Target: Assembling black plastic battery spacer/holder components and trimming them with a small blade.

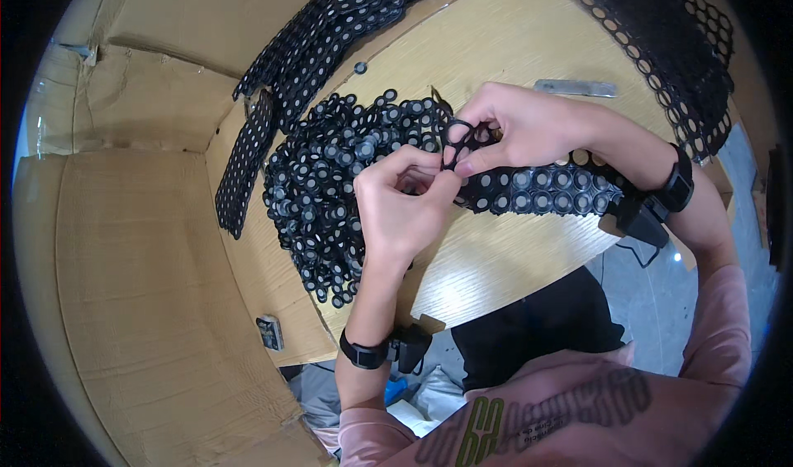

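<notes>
In front of me, my left hand (403, 207) and my right hand (519, 130) meet at a black strip with round holes (459, 135). Both pinch it with thumb and fingertips. A black sheet with rows of round discs (549, 190) stretches to the right from under my hands. How it joins the strip is hidden by my fingers. Beside my left hand lies a large heap of loose black discs with pale centres (318, 174). One single disc (360, 68) rests apart from the heap, farther back.
Stacked black dotted sheets (339, 33) lie at the back left, with another dotted bundle (245, 165) nearer. Black hole-filled sheets (652, 46) are piled at the far right. A flat metal bar (576, 88) lies behind my right wrist. Cardboard walls (144, 236) bound the left side.
</notes>
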`<action>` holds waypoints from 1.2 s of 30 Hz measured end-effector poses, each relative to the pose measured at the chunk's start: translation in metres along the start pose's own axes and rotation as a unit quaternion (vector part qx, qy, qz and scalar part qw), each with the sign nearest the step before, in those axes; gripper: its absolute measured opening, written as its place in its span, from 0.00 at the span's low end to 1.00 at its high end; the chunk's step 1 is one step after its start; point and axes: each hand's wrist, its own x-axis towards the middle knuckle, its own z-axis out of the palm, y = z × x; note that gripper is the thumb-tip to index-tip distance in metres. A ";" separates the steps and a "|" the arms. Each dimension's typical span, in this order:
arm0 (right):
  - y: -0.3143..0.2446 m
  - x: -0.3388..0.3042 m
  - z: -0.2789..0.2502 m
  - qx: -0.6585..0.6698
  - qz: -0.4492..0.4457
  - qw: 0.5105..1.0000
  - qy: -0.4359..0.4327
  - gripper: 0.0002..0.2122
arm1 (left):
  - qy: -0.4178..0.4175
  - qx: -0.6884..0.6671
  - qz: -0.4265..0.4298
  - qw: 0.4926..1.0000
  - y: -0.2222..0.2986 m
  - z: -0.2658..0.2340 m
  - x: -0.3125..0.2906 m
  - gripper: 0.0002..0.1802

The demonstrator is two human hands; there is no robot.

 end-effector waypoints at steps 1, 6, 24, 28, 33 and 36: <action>-0.002 0.000 -0.002 -0.019 -0.015 1.000 -0.004 0.08 | -0.004 -0.022 -0.017 1.000 0.003 0.000 0.001 0.03; 0.002 0.001 -0.003 0.004 -0.025 0.999 -0.023 0.09 | -0.021 -0.105 -0.050 0.993 0.005 -0.002 0.001 0.01; 0.004 0.002 -0.019 0.053 0.060 0.997 -0.009 0.05 | 0.261 0.231 0.143 0.926 -0.014 -0.051 0.012 0.06; 0.003 0.005 -0.015 0.047 0.090 0.994 0.032 0.05 | 0.259 0.389 0.227 0.855 -0.022 -0.052 0.020 0.06; 0.016 0.008 -0.016 0.122 0.045 0.985 0.112 0.08 | 0.196 0.337 0.234 0.890 -0.009 -0.037 0.014 0.10; 0.012 0.007 -0.015 0.122 0.023 0.984 0.129 0.09 | 0.071 0.206 0.267 0.939 0.004 -0.016 0.005 0.12</action>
